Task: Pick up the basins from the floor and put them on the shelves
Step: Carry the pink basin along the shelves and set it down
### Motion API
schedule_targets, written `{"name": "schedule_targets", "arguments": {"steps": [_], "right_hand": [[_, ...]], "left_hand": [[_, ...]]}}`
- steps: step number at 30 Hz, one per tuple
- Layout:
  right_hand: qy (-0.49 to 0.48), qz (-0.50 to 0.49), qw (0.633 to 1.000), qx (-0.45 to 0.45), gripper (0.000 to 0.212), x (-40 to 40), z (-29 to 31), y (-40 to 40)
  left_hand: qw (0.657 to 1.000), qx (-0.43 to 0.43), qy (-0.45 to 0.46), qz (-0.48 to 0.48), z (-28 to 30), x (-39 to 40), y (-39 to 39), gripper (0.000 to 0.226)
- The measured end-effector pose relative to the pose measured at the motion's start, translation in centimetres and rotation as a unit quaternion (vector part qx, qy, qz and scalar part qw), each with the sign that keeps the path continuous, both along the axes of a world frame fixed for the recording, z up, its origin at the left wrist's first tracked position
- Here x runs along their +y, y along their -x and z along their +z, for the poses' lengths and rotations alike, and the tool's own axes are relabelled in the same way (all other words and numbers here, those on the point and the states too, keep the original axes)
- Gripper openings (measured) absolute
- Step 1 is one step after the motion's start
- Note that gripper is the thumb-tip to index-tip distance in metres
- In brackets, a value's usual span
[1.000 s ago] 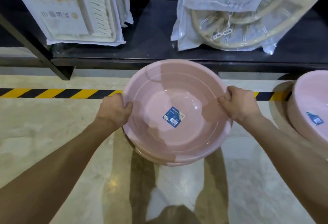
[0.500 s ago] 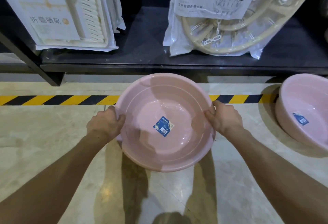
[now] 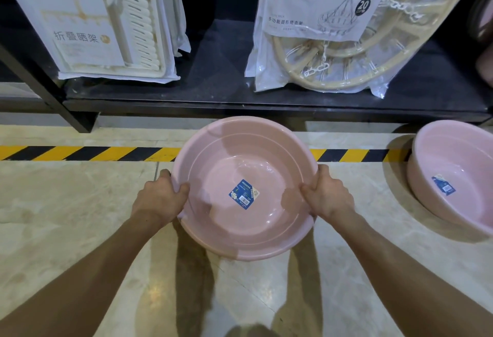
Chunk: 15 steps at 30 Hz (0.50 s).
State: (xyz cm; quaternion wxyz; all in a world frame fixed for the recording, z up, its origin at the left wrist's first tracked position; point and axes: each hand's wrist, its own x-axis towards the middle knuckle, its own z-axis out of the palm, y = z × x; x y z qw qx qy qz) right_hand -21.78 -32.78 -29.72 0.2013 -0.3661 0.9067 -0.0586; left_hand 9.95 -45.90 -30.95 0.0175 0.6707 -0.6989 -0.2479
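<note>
The blue sticker (image 3: 243, 194) on the inside bottom of the held pink basin (image 3: 240, 246) reads "MODERN" along one edge, above a barcode; its smaller print is too fine to read. Up and left of the basin, the white packaged rack (image 3: 88, 20) on the shelf (image 3: 218, 91) carries "折叠晒架". Up and right of the basin, the bagged round hanger (image 3: 328, 29) shows a brown logo panel, a black disc with "20", and the line "多功能圆形晒衣架". The sticker (image 3: 444, 185) in the basin on the floor (image 3: 458, 219), right of the held one, cannot be read.
</note>
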Motion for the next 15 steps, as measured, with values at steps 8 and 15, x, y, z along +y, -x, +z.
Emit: {"name": "schedule_targets", "arguments": {"steps": [8, 15], "right_hand": [[0.044, -0.024, 0.997, -0.053, 0.031, 1.0, 0.5, -0.5], [0.076, -0.015, 0.996, -0.033, 0.032, 0.2, 3.1, 0.7]], "left_hand": [[0.998, 0.040, -0.034, 0.015, 1.6, 0.9, 0.6, 0.038], [0.999, 0.047, 0.007, 0.016, 4.0, 0.1, 1.4, 0.036]]}}
